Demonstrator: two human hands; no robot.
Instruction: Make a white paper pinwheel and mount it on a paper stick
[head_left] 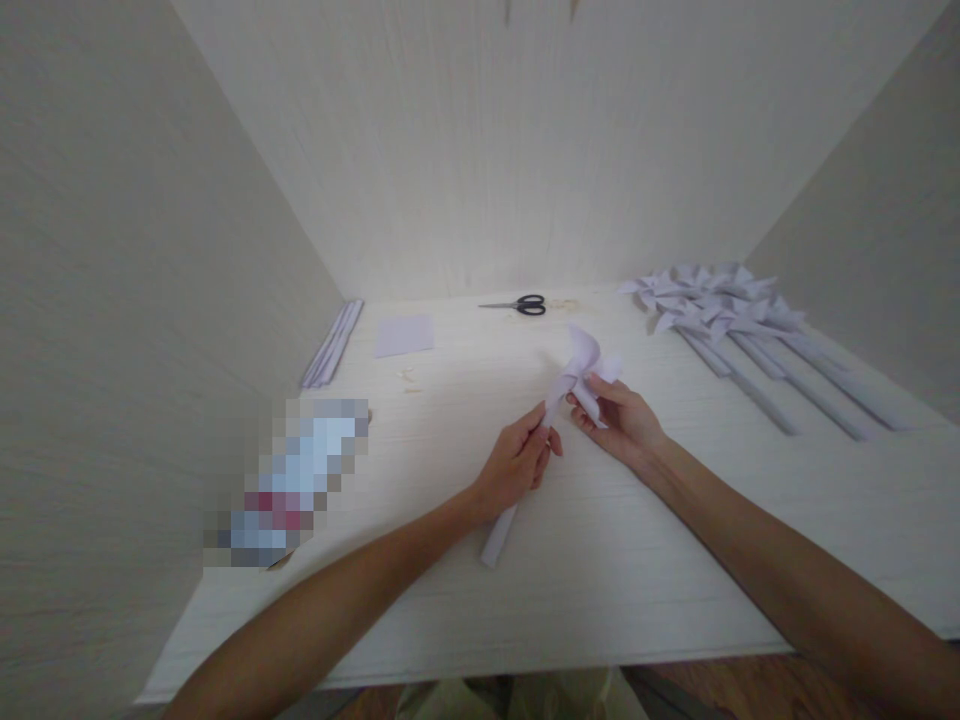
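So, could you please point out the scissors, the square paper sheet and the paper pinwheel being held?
scissors (525, 304), head view, on the black handles.
square paper sheet (404, 334), head view, at its middle.
paper pinwheel (581, 352), head view, on the curled blade above the hands.

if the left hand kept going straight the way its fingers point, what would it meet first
The left hand points up and to the right along the rolled paper stick. It would first meet the folded paper pinwheel head that the right hand pinches, though depth is hard to judge.
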